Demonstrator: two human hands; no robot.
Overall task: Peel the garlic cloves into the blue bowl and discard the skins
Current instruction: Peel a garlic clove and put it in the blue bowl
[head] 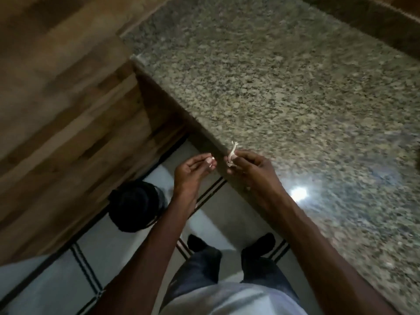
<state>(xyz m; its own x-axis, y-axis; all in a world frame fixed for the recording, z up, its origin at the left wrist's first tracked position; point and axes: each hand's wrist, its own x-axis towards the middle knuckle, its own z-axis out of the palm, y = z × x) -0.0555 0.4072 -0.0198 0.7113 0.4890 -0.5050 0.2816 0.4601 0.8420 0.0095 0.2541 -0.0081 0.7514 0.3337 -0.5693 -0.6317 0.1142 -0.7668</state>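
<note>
My right hand [251, 169] pinches a pale, papery strip of garlic skin [232, 153] at the front edge of the granite counter. My left hand [193, 171] is a short way to its left, over the floor, with fingers curled; a small pale bit [52, 165] shows at its fingertips, too small to tell whether it is skin or a clove. A black bin [136, 205] stands on the floor below and left of my left hand. No blue bowl is in view.
The speckled granite counter [284, 87] fills the right and upper part of the view. A wooden cabinet side [68, 110] stands at the left. My legs and dark shoes are on the white tiled floor [68, 280].
</note>
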